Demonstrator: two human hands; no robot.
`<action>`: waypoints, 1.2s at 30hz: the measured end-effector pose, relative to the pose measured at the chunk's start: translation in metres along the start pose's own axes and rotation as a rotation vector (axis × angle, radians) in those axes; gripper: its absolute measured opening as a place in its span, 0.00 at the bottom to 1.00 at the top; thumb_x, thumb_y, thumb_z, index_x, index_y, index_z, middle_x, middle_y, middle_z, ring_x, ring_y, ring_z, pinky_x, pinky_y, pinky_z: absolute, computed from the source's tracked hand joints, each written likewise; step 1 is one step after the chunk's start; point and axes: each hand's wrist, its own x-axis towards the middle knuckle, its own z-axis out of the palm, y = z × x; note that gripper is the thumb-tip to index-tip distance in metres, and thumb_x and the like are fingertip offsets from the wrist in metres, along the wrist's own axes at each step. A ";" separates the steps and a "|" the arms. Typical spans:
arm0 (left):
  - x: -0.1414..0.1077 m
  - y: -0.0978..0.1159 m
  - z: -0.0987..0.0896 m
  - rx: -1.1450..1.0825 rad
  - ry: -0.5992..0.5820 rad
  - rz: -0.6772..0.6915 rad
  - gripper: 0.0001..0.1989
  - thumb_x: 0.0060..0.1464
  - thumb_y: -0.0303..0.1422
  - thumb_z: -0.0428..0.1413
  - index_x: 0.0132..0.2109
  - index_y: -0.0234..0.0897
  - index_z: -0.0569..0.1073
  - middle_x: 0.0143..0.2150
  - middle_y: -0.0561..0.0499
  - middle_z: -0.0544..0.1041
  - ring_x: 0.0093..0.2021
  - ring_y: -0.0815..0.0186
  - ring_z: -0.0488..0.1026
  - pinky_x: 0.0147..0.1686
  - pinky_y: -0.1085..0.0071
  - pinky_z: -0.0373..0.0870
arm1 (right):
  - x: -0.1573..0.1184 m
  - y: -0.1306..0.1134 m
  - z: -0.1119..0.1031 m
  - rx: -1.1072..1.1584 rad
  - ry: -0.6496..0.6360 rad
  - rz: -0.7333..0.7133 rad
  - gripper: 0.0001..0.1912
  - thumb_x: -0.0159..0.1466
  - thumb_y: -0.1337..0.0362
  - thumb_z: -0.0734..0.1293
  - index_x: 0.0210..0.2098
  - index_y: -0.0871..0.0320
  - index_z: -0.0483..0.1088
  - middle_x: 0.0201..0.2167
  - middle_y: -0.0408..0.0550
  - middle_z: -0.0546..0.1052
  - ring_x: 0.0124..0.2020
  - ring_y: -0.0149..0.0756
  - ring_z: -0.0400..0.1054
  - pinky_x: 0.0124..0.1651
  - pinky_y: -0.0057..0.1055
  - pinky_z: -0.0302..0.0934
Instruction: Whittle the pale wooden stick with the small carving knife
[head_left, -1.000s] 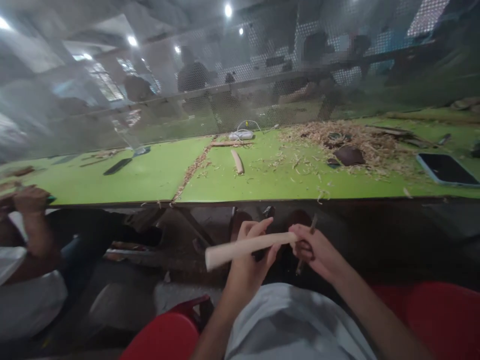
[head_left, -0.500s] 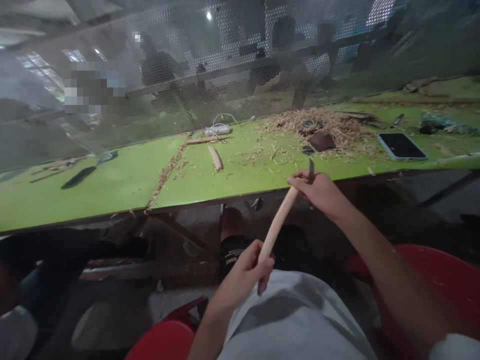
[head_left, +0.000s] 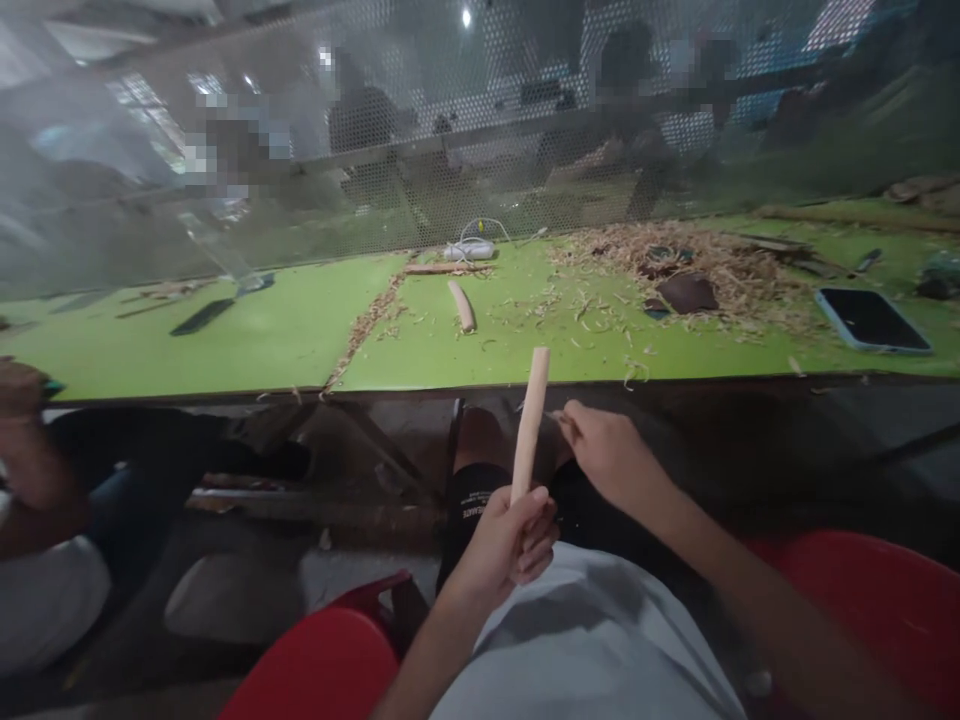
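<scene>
A pale, slightly curved wooden stick [head_left: 530,425] stands nearly upright over my lap, with the fingers of my left hand [head_left: 521,540] wrapped round its lower end. Its upper end is free. Just right of the stick, my right hand [head_left: 600,445] is closed in a pinch on a thin blade [head_left: 550,413], whose tip points left toward the wood. The blade is small and blurred, and its handle is hidden in the fingers. On the green table [head_left: 420,365] lies a shorter curved wooden piece [head_left: 462,306].
Wood shavings [head_left: 750,275] are heaped at the back right around a brown scrap [head_left: 688,293]. A phone [head_left: 874,320] lies right of them. A white cabled device [head_left: 469,250] rests by the mesh screen. Red stools [head_left: 322,665] flank me. Another person's arm [head_left: 34,480] shows at left.
My right hand has left the stick's top end and moved down with the blade. The stick is more upright. The view has shifted left, and a co-worker's hand has appeared at the left edge.
</scene>
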 end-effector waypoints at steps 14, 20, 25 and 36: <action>0.001 0.013 0.006 -0.036 0.066 0.087 0.26 0.46 0.47 0.69 0.23 0.38 0.61 0.13 0.64 0.54 0.11 0.79 0.46 0.08 0.81 0.41 | -0.001 -0.030 0.015 -0.337 -0.049 -0.311 0.13 0.68 0.75 0.58 0.34 0.60 0.73 0.31 0.54 0.78 0.32 0.41 0.72 0.32 0.33 0.52; -0.001 0.025 0.006 -0.056 0.033 0.087 0.26 0.50 0.44 0.68 0.25 0.39 0.58 0.15 0.65 0.53 0.13 0.79 0.44 0.09 0.81 0.40 | 0.040 -0.032 -0.005 -0.404 -0.086 -0.240 0.16 0.72 0.73 0.54 0.42 0.63 0.72 0.35 0.58 0.79 0.34 0.45 0.74 0.30 0.31 0.54; -0.004 0.033 0.004 -0.024 0.026 0.108 0.27 0.50 0.43 0.68 0.24 0.39 0.56 0.16 0.65 0.51 0.13 0.80 0.42 0.10 0.81 0.39 | 0.062 -0.035 -0.015 -0.412 -0.091 -0.312 0.15 0.72 0.72 0.54 0.45 0.64 0.71 0.36 0.60 0.80 0.36 0.46 0.75 0.33 0.31 0.61; -0.004 0.041 -0.006 0.001 0.088 0.138 0.27 0.49 0.41 0.67 0.22 0.39 0.55 0.16 0.65 0.51 0.14 0.80 0.41 0.10 0.82 0.39 | 0.095 -0.043 -0.006 -0.373 -0.005 -0.430 0.19 0.71 0.74 0.53 0.45 0.66 0.75 0.36 0.62 0.80 0.37 0.46 0.75 0.38 0.34 0.65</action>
